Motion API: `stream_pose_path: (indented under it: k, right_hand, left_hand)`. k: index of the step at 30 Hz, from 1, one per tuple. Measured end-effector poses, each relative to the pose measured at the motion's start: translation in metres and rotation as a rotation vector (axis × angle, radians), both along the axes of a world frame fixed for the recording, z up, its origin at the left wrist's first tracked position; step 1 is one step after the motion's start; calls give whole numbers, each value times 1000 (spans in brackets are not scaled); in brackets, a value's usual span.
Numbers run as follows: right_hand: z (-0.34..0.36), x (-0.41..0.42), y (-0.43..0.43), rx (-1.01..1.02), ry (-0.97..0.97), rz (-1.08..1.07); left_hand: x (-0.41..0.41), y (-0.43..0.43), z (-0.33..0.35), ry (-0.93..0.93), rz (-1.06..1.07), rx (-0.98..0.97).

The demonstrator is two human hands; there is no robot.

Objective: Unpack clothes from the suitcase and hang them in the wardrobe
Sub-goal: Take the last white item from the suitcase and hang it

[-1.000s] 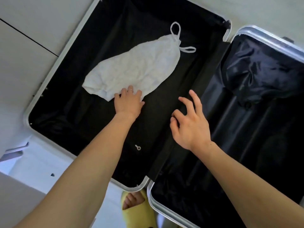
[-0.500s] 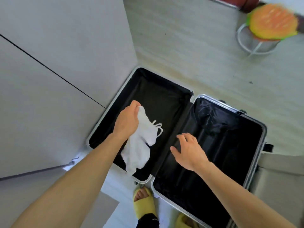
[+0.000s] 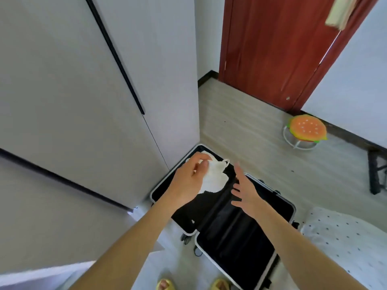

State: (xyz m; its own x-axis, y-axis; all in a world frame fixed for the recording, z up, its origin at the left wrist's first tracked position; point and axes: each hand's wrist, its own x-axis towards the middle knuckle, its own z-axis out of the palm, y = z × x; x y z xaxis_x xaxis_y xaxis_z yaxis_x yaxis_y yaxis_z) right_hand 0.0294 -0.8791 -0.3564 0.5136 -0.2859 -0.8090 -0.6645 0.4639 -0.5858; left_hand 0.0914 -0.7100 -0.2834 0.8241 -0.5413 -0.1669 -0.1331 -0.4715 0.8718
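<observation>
The head view shows the left hand (image 3: 189, 181) pinching a crumpled white strappy top (image 3: 215, 178) above the open black silver-rimmed suitcase (image 3: 234, 233), the right hand (image 3: 246, 190) spread empty; best shake it out before the white wardrobe (image 3: 83, 91).

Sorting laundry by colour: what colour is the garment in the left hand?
White, seen in the head view: the garment gripped by the left hand.

One wide-angle head-worn camera looks steeply down from standing height. The open suitcase (image 3: 230, 237) lies well below on the floor (image 3: 251, 130), wardrobe doors (image 3: 73, 91) close at left.
</observation>
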Motion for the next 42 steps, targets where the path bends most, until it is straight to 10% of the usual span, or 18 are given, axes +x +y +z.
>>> stream_pose_path:
  k: [7, 12, 15, 30, 42]
  right_hand:
    - [72, -35, 50, 217, -131, -6]
    - [65, -112, 126, -3, 215, 403]
    - [52, -155, 180, 314, 285, 421]
    - [158, -209, 453, 107, -446, 602]
    - [254, -216, 570, -54, -866, 1111]
  left_hand:
    - [-82, 85, 109, -51, 41, 8]
    - [-141, 141, 109, -30, 50, 7]
    - [-173, 183, 117, -47, 33, 31]
    - [-329, 521, 155, 143, 422, 402]
    - [-360, 593, 196, 96, 759, -121]
